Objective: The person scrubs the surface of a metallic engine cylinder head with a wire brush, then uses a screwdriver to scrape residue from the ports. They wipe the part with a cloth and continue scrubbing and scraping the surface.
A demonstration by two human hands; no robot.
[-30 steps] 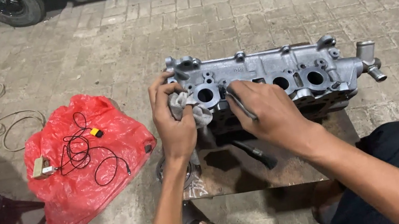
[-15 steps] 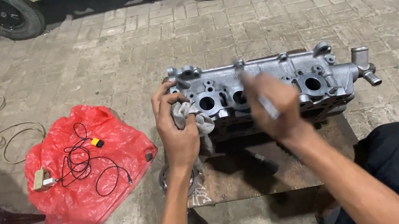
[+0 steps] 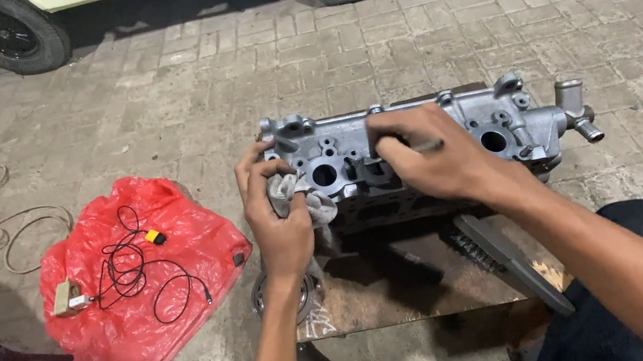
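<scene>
The left hand (image 3: 281, 223) has its fingers closed on a grey rag (image 3: 288, 191), pressed against the left end of the metal engine part (image 3: 496, 119). The right hand (image 3: 428, 157) has fingers pinched narrow around a thin metal tool (image 3: 427, 147), resting on the part's middle. The part sits on a brown board (image 3: 411, 288) on the paved floor (image 3: 150, 105), at twelve o'clock from the person's knees. At nine o'clock a red plastic bag (image 3: 127, 329) carries a black wire (image 3: 136, 275); a toothed strip (image 3: 501, 250) lies at five o'clock.
</scene>
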